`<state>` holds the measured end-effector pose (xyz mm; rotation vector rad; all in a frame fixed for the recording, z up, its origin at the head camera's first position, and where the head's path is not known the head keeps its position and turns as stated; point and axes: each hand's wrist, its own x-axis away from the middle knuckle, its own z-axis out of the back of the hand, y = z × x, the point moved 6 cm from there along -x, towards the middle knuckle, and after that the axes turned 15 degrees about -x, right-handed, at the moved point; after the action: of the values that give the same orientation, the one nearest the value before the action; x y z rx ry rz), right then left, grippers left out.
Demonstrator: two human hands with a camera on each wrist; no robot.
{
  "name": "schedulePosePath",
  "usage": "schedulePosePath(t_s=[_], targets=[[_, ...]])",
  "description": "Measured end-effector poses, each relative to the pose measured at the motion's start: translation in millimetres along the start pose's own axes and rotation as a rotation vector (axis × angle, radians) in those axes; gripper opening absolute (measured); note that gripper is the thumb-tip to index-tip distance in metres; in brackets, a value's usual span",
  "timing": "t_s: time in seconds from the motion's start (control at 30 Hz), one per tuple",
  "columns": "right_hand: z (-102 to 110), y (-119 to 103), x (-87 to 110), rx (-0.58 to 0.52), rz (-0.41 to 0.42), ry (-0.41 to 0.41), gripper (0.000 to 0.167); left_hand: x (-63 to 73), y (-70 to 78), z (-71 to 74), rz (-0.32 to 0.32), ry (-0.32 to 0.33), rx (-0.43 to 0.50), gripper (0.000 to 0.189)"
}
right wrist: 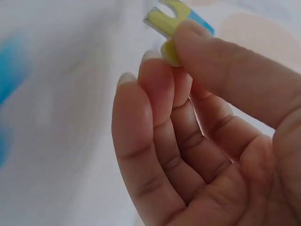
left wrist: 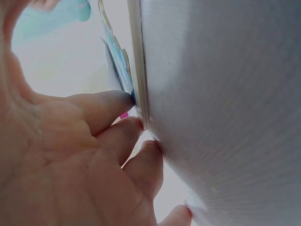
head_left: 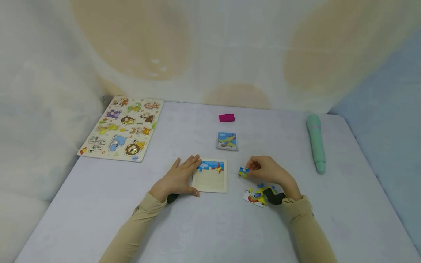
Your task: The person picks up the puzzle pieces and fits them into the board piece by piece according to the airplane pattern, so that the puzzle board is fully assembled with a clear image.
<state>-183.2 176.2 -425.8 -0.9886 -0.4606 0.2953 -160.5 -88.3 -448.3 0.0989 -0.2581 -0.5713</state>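
Observation:
My left hand (head_left: 179,176) rests at the left edge of a square wooden puzzle tray (head_left: 210,184), its fingers spread. In the left wrist view, fingertips (left wrist: 123,100) touch the tray's rim. Blue sky pieces (head_left: 207,165) and one with a red and yellow shape line the tray's top; bare wood shows below. Right of the tray, my right hand (head_left: 268,170) pinches a blue and yellow jigsaw piece (right wrist: 162,21) between thumb and fingers. Several loose jigsaw pieces (head_left: 254,197) lie in a pile under the right wrist, partly hidden by the black wrist strap.
Beyond the tray lies a picture card of a yellow plane (head_left: 227,140), with a magenta block (head_left: 227,118) farther back. A wooden animal puzzle board (head_left: 121,128) sits at the back left. A mint-green microphone-shaped object (head_left: 316,144) lies at the right.

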Motion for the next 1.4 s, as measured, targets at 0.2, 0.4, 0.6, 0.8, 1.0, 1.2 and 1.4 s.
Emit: schedulePosePath(t_s=[0.2,0.4,0.6,0.8,1.0,1.2,1.4], targets=[[-37.0,-36.3,-36.8,-0.031,0.055,-0.076,0.008,-0.7,-1.6,-2.5,0.015,-0.005,-0.007,0.114],[-76.5,-54.0,-64.7,0.027,0.080,-0.106,0.006,-4.5,3.8,-1.2,-0.023,0.010,0.005,0.112],[-95.4,-60.2,-72.4,0.060,0.055,-0.007,0.009,-5.4,3.0,-1.2,-0.033,0.017,-0.012,0.112],[-99.5,-61.5,-68.4,0.036,0.074,0.051,0.018,-4.2,1.4,-0.6,-0.031,0.025,-0.007,0.112],[-107.4,-64.8,-64.8,0.066,0.132,-0.010,0.022,-2.7,0.0,-0.1,-0.027,0.029,-0.003,0.112],[-109.0,-65.4,-64.8,0.096,0.127,0.020,0.022,-3.0,-1.4,-0.6,-0.008,0.046,0.033,0.113],[-111.1,-67.2,-63.8,0.137,0.131,0.036,0.019,-2.4,-3.7,-0.2,0.015,0.063,0.034,0.123]])
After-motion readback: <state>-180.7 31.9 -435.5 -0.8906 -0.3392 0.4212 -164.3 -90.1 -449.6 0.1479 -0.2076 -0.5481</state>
